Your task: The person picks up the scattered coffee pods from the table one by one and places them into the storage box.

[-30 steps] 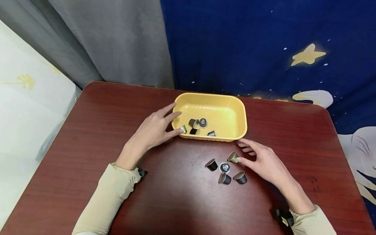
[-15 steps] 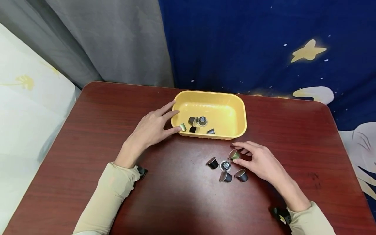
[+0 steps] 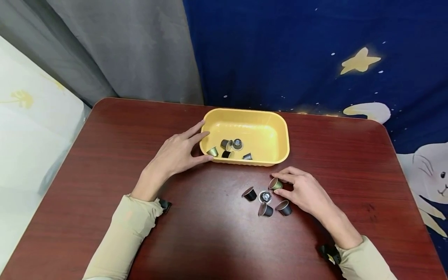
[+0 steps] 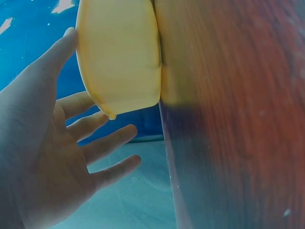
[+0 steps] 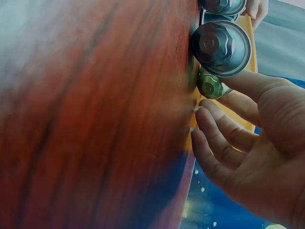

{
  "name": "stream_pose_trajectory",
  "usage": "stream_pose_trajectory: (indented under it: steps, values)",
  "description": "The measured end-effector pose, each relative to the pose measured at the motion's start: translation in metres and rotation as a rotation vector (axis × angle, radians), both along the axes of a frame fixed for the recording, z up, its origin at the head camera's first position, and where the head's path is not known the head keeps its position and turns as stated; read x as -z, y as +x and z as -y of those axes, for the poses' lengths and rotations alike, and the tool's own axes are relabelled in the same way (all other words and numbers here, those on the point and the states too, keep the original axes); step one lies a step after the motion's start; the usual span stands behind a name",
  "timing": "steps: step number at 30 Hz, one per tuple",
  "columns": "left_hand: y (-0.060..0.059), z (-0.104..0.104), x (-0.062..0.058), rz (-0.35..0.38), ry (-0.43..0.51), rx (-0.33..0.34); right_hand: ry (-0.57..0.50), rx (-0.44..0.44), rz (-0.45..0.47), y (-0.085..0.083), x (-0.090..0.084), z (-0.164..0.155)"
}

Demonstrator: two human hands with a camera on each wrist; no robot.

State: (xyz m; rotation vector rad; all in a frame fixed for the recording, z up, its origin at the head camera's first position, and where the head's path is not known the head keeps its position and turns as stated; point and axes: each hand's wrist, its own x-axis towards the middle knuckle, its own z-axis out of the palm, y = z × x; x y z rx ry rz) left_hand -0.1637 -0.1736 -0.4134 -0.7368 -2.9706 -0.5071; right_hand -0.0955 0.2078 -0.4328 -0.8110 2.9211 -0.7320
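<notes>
While lying on the table (image 3: 105, 163), green capsule (image 3: 275, 183) pinched by the right hand (image 3: 303, 190), just before the yellow tray (image 3: 283, 134).

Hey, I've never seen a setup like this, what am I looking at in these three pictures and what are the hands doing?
No machine here: a person works with two bare hands. The wide picture comes from a camera on their head; the two close-ups come from cameras strapped to each wrist. On the wooden table sits a yellow tray with five coffee capsules inside. Five more lie in front of it. The left hand rests with straight fingers against the tray's side. The right hand pinches a green capsule between thumb and forefinger; beside it lie four dark capsules.
</notes>
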Motion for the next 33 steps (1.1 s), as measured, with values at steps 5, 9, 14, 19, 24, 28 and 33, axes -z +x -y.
stream_pose_trajectory:
  steps: [5, 9, 14, 19, 24, 28, 33]
  values:
    - [0.0, 0.001, 0.0, -0.005, 0.005, -0.002, 0.003, -0.004, -0.024, -0.001, 0.002, 0.001]
    - [0.001, 0.002, 0.0, -0.004, 0.01, -0.014, 0.001, -0.01, -0.029, -0.002, 0.003, 0.002]
    - [0.001, 0.002, 0.001, 0.001, 0.011, -0.017, 0.013, -0.007, -0.035, -0.002, 0.003, 0.002]
    - [0.002, 0.0, 0.0, 0.009, 0.012, -0.019, 0.004, -0.01, -0.053, 0.0, 0.002, 0.0]
    - [0.002, -0.001, 0.001, 0.006, 0.014, -0.015, -0.049, -0.006, -0.082, 0.003, -0.001, -0.002]
    - [0.001, -0.001, 0.001, 0.005, 0.012, -0.013, -0.082, 0.002, -0.095, 0.004, -0.003, -0.003]
    - [0.002, -0.001, 0.0, 0.019, 0.005, -0.017, -0.114, 0.005, -0.136, 0.005, -0.007, -0.004]
